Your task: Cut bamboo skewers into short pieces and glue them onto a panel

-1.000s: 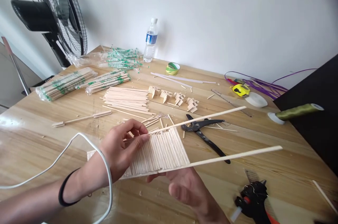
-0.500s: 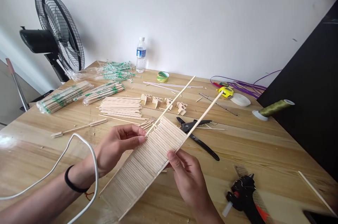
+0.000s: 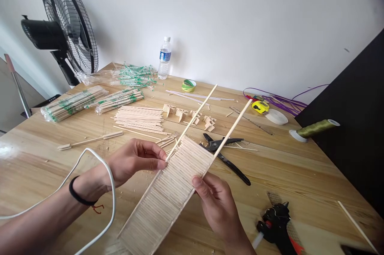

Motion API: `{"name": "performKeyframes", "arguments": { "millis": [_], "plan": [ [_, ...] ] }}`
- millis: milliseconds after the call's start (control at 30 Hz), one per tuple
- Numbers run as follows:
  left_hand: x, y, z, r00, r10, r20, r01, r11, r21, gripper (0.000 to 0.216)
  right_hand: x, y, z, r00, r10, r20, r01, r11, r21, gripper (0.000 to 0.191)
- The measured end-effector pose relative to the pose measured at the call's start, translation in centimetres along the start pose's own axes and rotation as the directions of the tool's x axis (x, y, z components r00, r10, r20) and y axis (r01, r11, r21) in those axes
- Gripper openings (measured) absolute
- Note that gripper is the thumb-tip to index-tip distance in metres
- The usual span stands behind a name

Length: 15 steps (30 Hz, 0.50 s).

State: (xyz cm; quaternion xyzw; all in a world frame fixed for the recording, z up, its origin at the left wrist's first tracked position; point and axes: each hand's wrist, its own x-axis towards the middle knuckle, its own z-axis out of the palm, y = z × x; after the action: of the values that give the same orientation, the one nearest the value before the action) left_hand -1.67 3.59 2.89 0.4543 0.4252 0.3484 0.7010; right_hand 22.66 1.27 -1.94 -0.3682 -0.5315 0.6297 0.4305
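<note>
A long panel of wooden sticks (image 3: 168,195) laid side by side is held tilted above the table. Two long sticks run along its edges and stick out past its far end. My left hand (image 3: 139,159) pinches the left long stick (image 3: 192,123) where it meets the panel's edge. On the opposite edge, my right hand (image 3: 214,199) grips the panel, thumb on top and fingers beneath. Black cutters (image 3: 229,163) lie on the table just beyond the panel. The panel's underside and its near end are hidden or blurred.
A black glue gun (image 3: 276,223) lies at the right. Across the white cable (image 3: 112,191) my left forearm reaches. Loose sticks (image 3: 139,119), small stick pieces (image 3: 195,119), wrapped bundles (image 3: 73,103), a water bottle (image 3: 164,59), a tape measure (image 3: 260,107) and a thread spool (image 3: 318,128) stand farther back.
The view has shifted slightly. The panel and both hands sit a little lower in the picture, with both grips kept.
</note>
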Motion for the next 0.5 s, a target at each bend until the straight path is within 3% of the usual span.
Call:
{"name": "performKeyframes", "arguments": {
  "millis": [500],
  "plan": [
    [0.3,-0.6,-0.4,0.998,0.04,0.041,-0.042,0.997,0.061,0.016,-0.2,-0.5,0.7,0.991,0.065,-0.114,-0.06,0.997,0.046,0.047]
  ]
}}
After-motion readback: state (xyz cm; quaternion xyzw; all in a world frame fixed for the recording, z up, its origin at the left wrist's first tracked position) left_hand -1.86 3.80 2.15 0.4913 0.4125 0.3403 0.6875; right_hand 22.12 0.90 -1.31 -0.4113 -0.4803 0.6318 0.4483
